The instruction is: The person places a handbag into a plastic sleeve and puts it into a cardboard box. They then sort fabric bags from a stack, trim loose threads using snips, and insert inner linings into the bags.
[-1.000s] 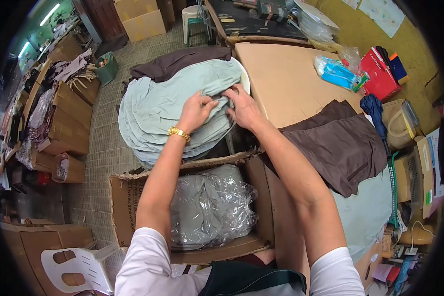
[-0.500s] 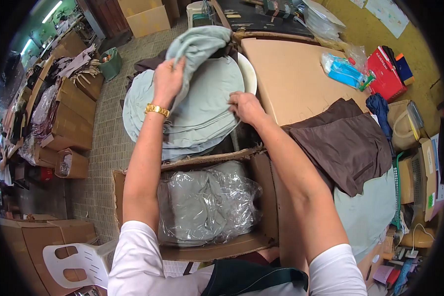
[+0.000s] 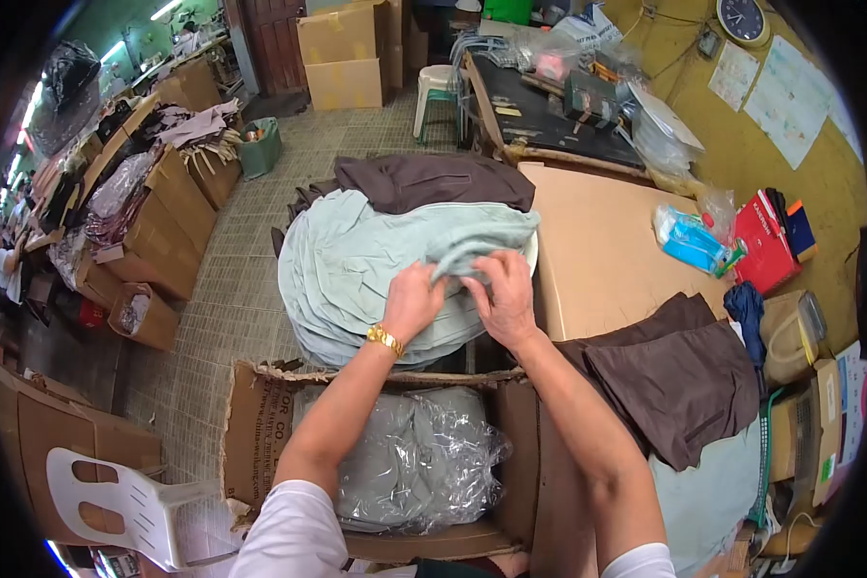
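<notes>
A pile of pale green cloth pieces (image 3: pixel 342 255) lies on a round white support in front of me. My left hand (image 3: pixel 415 302), with a gold watch at its wrist, is closed on the near edge of the top pale green cloth (image 3: pixel 472 238). My right hand (image 3: pixel 503 292) pinches the same cloth a little to the right, and a fold of it rises between the hands. Dark brown cloth (image 3: pixel 424 183) lies at the far side of the pile. Below my forearms, an open cardboard box (image 3: pixel 250 424) holds plastic-wrapped grey-green bundles (image 3: pixel 405 467).
Right of the pile stands a large tan board surface (image 3: pixel 607 231) with a blue packet (image 3: pixel 689 239) on it. Folded brown cloth (image 3: pixel 684 376) lies nearer on the right. A white plastic chair (image 3: pixel 116 496) is at lower left, and filled cartons (image 3: pixel 154 231) line the left side.
My left hand has brought the lifted pale green cloth down onto the pile, toward my right hand. The right hand now grips it too. The view has tilted upward.
</notes>
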The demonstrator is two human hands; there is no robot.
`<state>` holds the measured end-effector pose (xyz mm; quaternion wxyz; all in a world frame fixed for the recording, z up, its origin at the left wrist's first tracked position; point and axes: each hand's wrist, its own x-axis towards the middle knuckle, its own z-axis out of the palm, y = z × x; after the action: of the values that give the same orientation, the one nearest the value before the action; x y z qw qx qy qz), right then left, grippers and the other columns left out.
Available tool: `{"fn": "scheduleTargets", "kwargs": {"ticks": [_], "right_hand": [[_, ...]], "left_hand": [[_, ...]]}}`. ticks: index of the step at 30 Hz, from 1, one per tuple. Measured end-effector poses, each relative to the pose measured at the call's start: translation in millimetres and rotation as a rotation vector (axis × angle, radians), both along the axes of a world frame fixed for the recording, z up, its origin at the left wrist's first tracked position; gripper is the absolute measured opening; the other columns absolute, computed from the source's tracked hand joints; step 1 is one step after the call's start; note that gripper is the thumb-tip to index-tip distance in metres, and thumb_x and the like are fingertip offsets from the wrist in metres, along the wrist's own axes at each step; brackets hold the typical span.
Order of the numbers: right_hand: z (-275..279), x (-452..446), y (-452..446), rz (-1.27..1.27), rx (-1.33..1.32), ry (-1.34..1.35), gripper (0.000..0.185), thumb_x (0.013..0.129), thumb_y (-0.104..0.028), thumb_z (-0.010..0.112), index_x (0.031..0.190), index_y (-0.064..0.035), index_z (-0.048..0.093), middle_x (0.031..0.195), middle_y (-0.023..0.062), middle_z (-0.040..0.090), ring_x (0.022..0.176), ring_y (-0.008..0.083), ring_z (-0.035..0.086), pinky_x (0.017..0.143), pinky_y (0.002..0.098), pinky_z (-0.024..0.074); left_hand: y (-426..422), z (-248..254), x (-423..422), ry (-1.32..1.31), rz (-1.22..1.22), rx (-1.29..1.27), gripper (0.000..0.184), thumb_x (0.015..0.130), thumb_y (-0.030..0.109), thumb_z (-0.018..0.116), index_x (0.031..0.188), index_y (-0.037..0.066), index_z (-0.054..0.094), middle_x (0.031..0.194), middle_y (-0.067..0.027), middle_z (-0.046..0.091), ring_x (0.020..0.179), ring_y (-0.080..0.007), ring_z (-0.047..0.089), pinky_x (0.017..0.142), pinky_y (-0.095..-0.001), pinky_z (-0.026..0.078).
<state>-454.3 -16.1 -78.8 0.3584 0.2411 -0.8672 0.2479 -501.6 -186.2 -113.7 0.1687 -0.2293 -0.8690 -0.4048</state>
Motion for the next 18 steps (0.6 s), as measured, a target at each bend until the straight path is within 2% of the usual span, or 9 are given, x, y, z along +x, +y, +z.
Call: {"fn": "scheduleTargets", "kwargs": {"ticks": [1, 2, 5, 6, 8, 10, 13, 17, 18], "right_hand": [[-1.4, 4.2, 1.0, -0.025, 0.014, 0.011, 0.018, 0.075, -0.013, 0.070, 0.090, -0.0082, 0.060, 0.083, 0.0071, 0.056, 0.082, 0.0296, 0.055, 0.076, 0.0411, 0.0409], [-2.5, 7.1, 1.6, -0.049, 0.026, 0.024, 0.022, 0.074, -0.013, 0.072, 0.092, -0.0072, 0.061, 0.085, 0.0067, 0.056, 0.086, 0.0298, 0.055, 0.078, 0.0418, 0.0414], [-30.0, 6.2, 13.1, -0.053, 0.228, -0.107, 0.024, 0.074, -0.014, 0.072, 0.093, -0.0049, 0.060, 0.088, 0.0073, 0.058, 0.092, 0.0303, 0.056, 0.086, 0.0444, 0.0413], [-43.4, 2.9, 16.5, -0.170, 0.206, -0.079, 0.021, 0.073, -0.008, 0.070, 0.091, -0.0047, 0.060, 0.092, 0.0098, 0.060, 0.093, 0.0317, 0.059, 0.087, 0.0446, 0.0441], [-52.1, -7.0, 30.4, -0.143, 0.185, -0.267, 0.017, 0.074, -0.005, 0.066, 0.090, -0.0043, 0.059, 0.093, 0.0120, 0.060, 0.091, 0.0330, 0.059, 0.083, 0.0445, 0.0458], [-53.8, -17.6, 45.0, -0.147, 0.152, -0.498, 0.012, 0.076, 0.002, 0.055, 0.087, -0.0031, 0.058, 0.095, 0.0184, 0.059, 0.086, 0.0363, 0.060, 0.073, 0.0450, 0.0489], [-47.1, -23.0, 45.1, -0.191, 0.244, -0.480, 0.009, 0.077, 0.001, 0.051, 0.084, -0.0023, 0.056, 0.095, 0.0181, 0.058, 0.086, 0.0389, 0.058, 0.075, 0.0464, 0.0480], [-40.2, -36.7, 29.4, -0.524, -0.321, -0.503, 0.013, 0.079, -0.006, 0.065, 0.089, 0.0012, 0.059, 0.111, 0.0191, 0.060, 0.101, 0.0400, 0.059, 0.086, 0.0456, 0.0475], [-45.6, -43.7, 32.6, -0.567, -0.201, -0.577, 0.029, 0.076, -0.014, 0.073, 0.095, 0.0034, 0.060, 0.111, 0.0214, 0.061, 0.104, 0.0384, 0.060, 0.088, 0.0452, 0.0477]], "left_hand": [[-1.6, -1.6, -5.3, -0.106, 0.053, 0.056, 0.032, 0.083, 0.029, 0.067, 0.089, -0.002, 0.064, 0.078, -0.0218, 0.063, 0.072, -0.0383, 0.060, 0.067, -0.0417, 0.048], [-4.0, -2.9, -11.2, -0.237, 0.093, 0.193, 0.034, 0.088, 0.030, 0.063, 0.086, -0.004, 0.063, 0.069, -0.0209, 0.062, 0.061, -0.0280, 0.058, 0.063, -0.0384, 0.046], [-7.8, 3.1, -22.3, -0.352, 0.064, 0.210, 0.034, 0.090, 0.029, 0.062, 0.089, -0.004, 0.064, 0.066, -0.0164, 0.062, 0.061, -0.0157, 0.051, 0.061, -0.0347, 0.044], [-6.5, -0.8, -26.1, -0.356, 0.060, 0.207, 0.034, 0.090, 0.029, 0.062, 0.089, -0.004, 0.064, 0.066, -0.0164, 0.062, 0.061, -0.0157, 0.051, 0.061, -0.0347, 0.044], [-4.4, -17.4, -31.2, -0.269, 0.038, 0.304, 0.035, 0.089, 0.034, 0.061, 0.089, -0.001, 0.066, 0.069, -0.0218, 0.062, 0.062, -0.0351, 0.059, 0.060, -0.0405, 0.045], [-3.5, -21.8, -30.9, -0.255, 0.039, 0.330, 0.034, 0.089, 0.033, 0.061, 0.089, -0.001, 0.066, 0.069, -0.0216, 0.062, 0.062, -0.0335, 0.059, 0.060, -0.0400, 0.045], [-2.5, -18.6, -29.6, -0.205, 0.017, 0.389, 0.034, 0.089, 0.031, 0.063, 0.086, -0.003, 0.064, 0.069, -0.0203, 0.063, 0.061, -0.0271, 0.057, 0.060, -0.0380, 0.044], [-5.5, -7.3, -20.9, -0.144, 0.041, 0.440, 0.034, 0.091, 0.030, 0.062, 0.086, -0.003, 0.064, 0.071, -0.0186, 0.063, 0.062, -0.0270, 0.054, 0.061, -0.0365, 0.043], [-4.1, -7.1, -18.5, -0.168, 0.053, 0.474, 0.033, 0.091, 0.030, 0.061, 0.088, -0.003, 0.065, 0.073, -0.0180, 0.063, 0.064, -0.0281, 0.054, 0.063, -0.0363, 0.044]]}}
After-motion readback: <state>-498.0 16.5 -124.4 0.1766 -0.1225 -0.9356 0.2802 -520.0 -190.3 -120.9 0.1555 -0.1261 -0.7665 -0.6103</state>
